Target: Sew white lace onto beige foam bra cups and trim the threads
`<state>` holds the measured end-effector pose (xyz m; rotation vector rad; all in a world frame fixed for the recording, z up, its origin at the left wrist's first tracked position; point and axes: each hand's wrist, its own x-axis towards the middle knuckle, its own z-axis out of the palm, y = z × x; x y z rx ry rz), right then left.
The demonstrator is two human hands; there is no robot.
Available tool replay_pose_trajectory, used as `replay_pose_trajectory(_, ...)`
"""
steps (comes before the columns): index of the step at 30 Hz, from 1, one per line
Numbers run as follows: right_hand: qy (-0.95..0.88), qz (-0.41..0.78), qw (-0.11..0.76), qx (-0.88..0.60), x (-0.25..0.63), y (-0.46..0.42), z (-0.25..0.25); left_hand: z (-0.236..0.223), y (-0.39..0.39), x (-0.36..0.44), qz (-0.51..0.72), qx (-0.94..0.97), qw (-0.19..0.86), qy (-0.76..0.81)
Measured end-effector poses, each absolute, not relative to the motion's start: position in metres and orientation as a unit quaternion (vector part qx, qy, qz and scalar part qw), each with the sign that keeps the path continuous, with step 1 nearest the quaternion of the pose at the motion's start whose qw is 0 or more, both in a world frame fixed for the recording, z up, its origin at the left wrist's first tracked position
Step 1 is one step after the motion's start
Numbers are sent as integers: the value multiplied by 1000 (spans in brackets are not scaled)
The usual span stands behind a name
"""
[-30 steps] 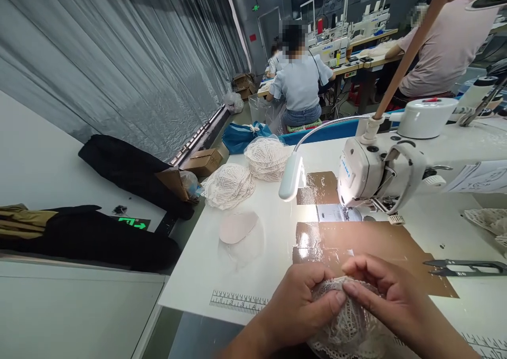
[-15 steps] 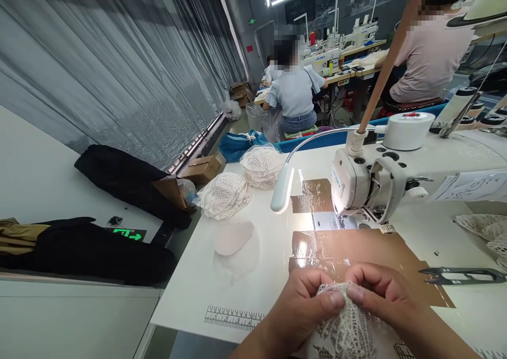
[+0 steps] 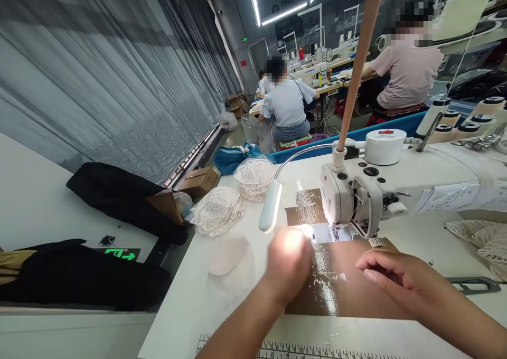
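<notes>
My left hand (image 3: 288, 264) is closed, its back towards me in the lamp's glare, just left of the needle area of the white sewing machine (image 3: 352, 190). Its fingertips are hidden, so what it grips, if anything, does not show. My right hand (image 3: 398, 280) hovers over the brown taped patch (image 3: 348, 295), fingers loosely bent and the thumb apart, with nothing visible in it. By the right wrist lie dark thread snips (image 3: 477, 285), partly covered by the arm. The lace piece held earlier is out of sight.
Two stacks of cream lace pieces (image 3: 219, 211) stand at the table's far left. Nearer are a pale oval piece (image 3: 228, 256) and a ruler strip (image 3: 301, 348). A lamp (image 3: 271, 206) hangs beside the machine. More lace (image 3: 475, 235) lies right. Co-workers sit beyond.
Both hands have let go of the lace piece, which has left view. My left hand has moved forward and left towards the needle area; my right hand has drawn apart to the right.
</notes>
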<state>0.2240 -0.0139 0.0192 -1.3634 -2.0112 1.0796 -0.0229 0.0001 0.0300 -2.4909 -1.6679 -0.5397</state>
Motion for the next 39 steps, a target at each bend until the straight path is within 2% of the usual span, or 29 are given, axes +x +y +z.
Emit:
replay_pose_trajectory(4,-815,269,200,-472,217,8,17,-12,4,35,-95,-860,49,-498)
replay_pose_trajectory(9,-863,171,179,-440,203,6,3,1,-15,43,-69,-875,24,-479)
replay_pose_trajectory(14,-876,68,158,-451,193,-2,-19,26,-6,17,-110,-854,-154,-484)
replay_pose_trajectory(16,-879,41,163,-447,193,-1,-24,25,1,11,-137,-849,-191,-474)
replay_pose_trajectory(22,-869,-32,169,-464,190,2,-22,10,13,9,-159,-886,-121,-419)
replay_pose_trajectory(26,-856,-80,191,-473,186,4,-19,6,26,6,-152,-900,-115,-393)
replay_pose_trajectory(39,-854,-47,155,-494,187,3,-26,-4,37,0,-164,-905,-90,-383)
